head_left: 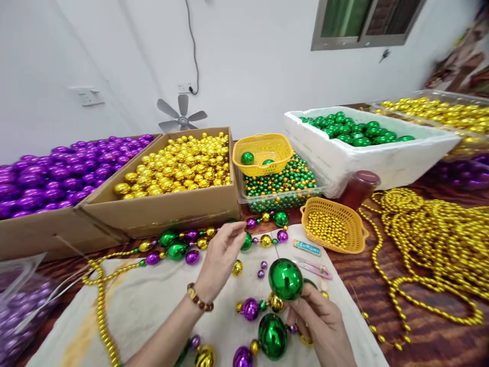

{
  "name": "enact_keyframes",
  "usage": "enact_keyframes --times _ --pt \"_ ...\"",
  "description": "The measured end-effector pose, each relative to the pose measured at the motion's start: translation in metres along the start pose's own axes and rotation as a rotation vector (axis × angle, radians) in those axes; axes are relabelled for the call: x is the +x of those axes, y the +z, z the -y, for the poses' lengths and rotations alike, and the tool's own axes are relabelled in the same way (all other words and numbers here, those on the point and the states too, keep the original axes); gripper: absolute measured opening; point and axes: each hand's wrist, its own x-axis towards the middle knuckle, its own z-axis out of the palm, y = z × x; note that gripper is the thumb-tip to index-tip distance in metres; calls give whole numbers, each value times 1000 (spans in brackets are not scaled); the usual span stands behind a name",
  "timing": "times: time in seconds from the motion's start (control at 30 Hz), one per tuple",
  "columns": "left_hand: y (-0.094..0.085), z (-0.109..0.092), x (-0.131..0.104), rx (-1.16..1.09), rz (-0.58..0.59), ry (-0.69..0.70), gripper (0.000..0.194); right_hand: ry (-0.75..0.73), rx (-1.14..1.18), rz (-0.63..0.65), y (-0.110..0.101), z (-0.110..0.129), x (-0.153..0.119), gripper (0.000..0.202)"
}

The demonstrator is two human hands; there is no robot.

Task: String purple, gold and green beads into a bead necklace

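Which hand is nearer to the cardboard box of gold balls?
Left. The left hand is just in front of the cardboard box, near its right end; the right hand is farther off, nearer the camera, holding a large green ball.

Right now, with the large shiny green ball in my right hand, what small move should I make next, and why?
Perhaps bring your left hand to the large shiny green ball and steady it: your right hand holds it near its lower edge, while your left hand is apart from it, over the pale cloth.
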Motion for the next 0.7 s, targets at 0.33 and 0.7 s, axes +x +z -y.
enact_keyframes --times 0.33,0.7 --pt "48 7 87 652 459 277 25 -121 -8 -2 -12 -25 -14 29" --pt "64 37 11 795 690 172 14 -74 21 -82 -22 -25 -19 27"
